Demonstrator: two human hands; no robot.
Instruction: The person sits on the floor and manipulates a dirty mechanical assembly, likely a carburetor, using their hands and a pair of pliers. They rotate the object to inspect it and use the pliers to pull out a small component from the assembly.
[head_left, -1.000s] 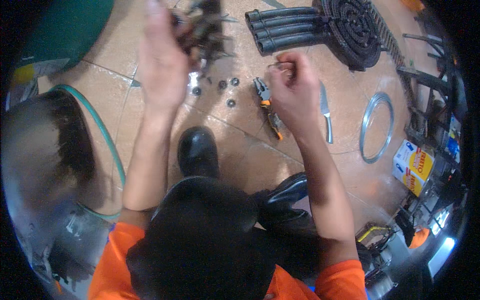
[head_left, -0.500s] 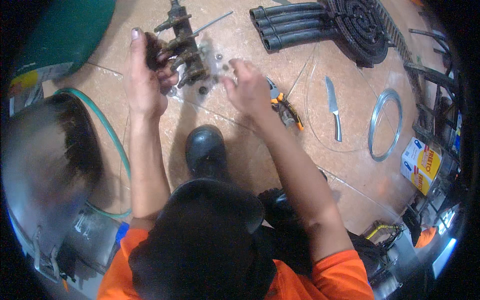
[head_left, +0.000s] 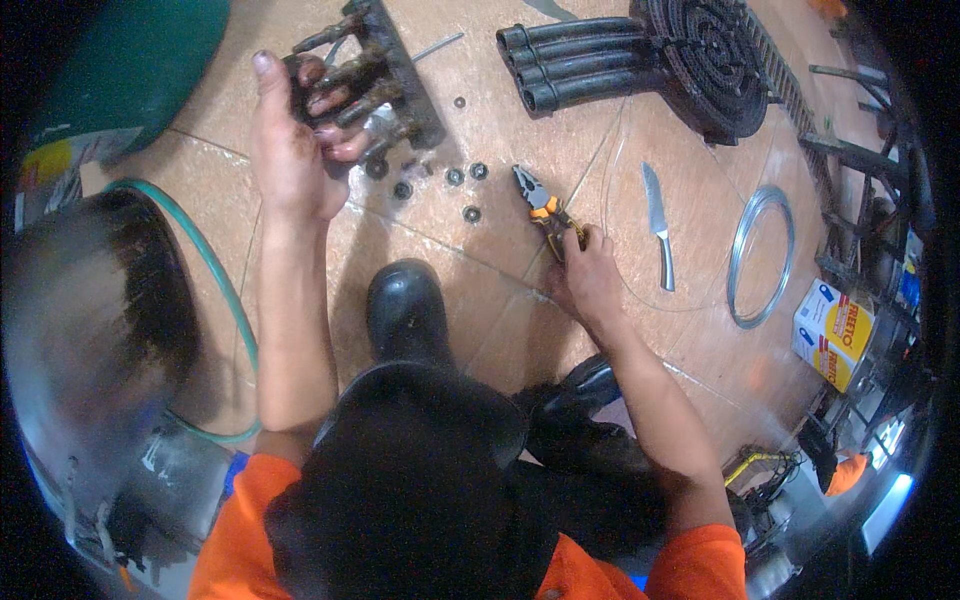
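Observation:
My left hand (head_left: 285, 150) is closed around a dark, greasy metal manifold (head_left: 410, 85) with several stubby valve outlets. It is raised over the tiled floor and tilted, its bar to the right of my fingers. My right hand (head_left: 592, 278) grips the handles of combination pliers (head_left: 541, 207), whose jaws point up and to the left, toward the manifold's side. Between the two hands, several small dark round fittings (head_left: 456, 177) lie scattered on the tiles. A thin metal rod (head_left: 440, 46) lies just beyond the manifold.
A black cast-iron burner (head_left: 585, 65) with several tubes lies at the far right. Nearer are a knife (head_left: 662, 235), a wire coil (head_left: 765, 258) and a yellow-white box (head_left: 838, 335). Left stand a green tub (head_left: 130, 70), a green hose (head_left: 222, 262) and a sooty metal vessel (head_left: 100, 300).
My right hand has moved from beside the manifold back to the right and taken hold of the pliers. The manifold has tilted in my left hand.

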